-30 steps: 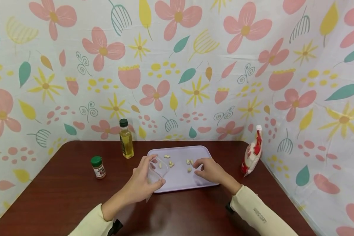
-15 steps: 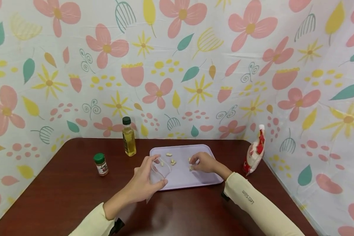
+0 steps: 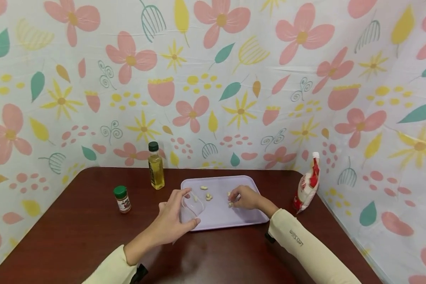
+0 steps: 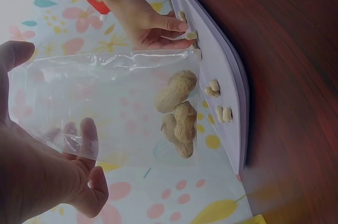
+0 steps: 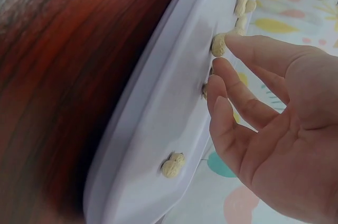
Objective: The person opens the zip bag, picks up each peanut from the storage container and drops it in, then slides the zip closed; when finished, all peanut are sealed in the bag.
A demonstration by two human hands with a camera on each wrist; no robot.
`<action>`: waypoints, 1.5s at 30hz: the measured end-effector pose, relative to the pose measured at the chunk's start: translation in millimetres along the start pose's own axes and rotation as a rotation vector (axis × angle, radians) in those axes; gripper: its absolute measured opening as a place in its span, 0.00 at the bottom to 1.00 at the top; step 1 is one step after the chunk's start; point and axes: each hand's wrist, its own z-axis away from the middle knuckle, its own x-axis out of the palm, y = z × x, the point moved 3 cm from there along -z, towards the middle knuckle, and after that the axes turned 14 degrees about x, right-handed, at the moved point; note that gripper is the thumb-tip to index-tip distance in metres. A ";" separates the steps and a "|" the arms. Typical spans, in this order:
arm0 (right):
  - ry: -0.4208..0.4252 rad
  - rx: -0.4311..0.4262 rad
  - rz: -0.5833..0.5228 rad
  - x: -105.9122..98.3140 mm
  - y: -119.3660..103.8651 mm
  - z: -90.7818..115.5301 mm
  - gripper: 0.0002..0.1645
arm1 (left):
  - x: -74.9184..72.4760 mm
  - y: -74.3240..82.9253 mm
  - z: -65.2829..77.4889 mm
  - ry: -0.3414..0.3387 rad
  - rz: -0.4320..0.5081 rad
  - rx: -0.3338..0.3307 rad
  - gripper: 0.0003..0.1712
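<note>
My left hand (image 3: 172,223) holds a clear plastic bag (image 4: 116,81) over the tray's left side, thumb and fingers spread across its mouth. Through the film I see a few unshelled peanuts (image 4: 177,92) at the bottom of the bag. Over the right half of the pale lilac tray (image 3: 216,221) is my right hand (image 3: 246,198), fingers bent downward. In the right wrist view its thumb and index fingertip lie on either side of a peanut (image 5: 218,45), with no firm pinch visible. Other peanuts (image 3: 208,196) lie on the tray, some partly behind the fingers.
On the dark wooden table (image 3: 74,236), a green-capped spice jar (image 3: 122,200) and an oil bottle (image 3: 156,169) stand left of the tray. A red and white pouch (image 3: 307,187) stands at the right edge. Flower-patterned curtain (image 3: 213,79) surrounds the back and right.
My right hand has moved slightly left and down over the peanuts on the tray's right side. The left hand keeps holding the bag in nearly the same place. The head view has shifted slightly.
</note>
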 end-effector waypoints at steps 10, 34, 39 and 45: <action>-0.022 -0.019 0.030 4.1 -1.4 -1.1 0.06 | -0.2 0.4 0.3 -0.008 -0.014 0.005 0.46; 0.151 -0.062 -0.087 -5.0 -25.4 29.5 0.03 | 7.5 0.1 -0.5 -0.035 0.037 -0.030 0.45; 0.199 -0.074 -0.139 -8.9 -36.7 40.3 0.05 | 7.6 -0.5 -0.1 -0.041 0.018 -0.028 0.45; 0.225 -0.085 -0.172 -11.1 -48.8 50.0 0.04 | 7.7 -2.9 2.5 -0.030 0.015 -0.032 0.45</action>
